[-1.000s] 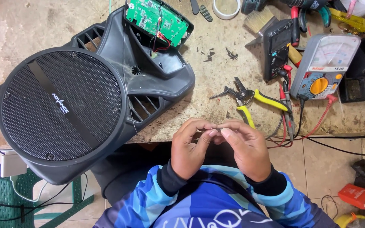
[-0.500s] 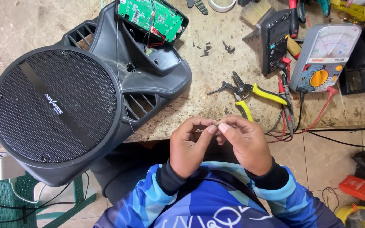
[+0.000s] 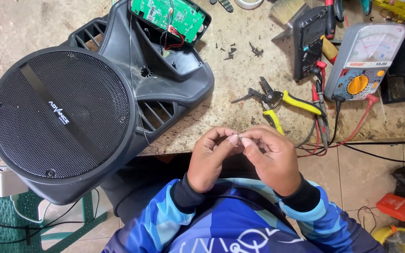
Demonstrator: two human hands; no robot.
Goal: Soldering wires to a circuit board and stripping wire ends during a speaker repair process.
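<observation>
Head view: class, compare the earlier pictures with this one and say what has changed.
Little has changed. The left hand and right hand stay together, fingertips pinched on something too small to identify. The speaker, pliers and multimeter lie as before; only the camera shifted slightly.

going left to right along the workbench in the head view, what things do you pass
Black speaker cabinet → green circuit board → yellow-handled wire strippers → black digital multimeter → grey analog multimeter with orange dial. The left hand and right hand meet at the near edge, fingertips together.

Whatever the left hand (image 3: pixel 210 159) and right hand (image 3: pixel 270 159) pinch between fingertips is too small to tell.
</observation>
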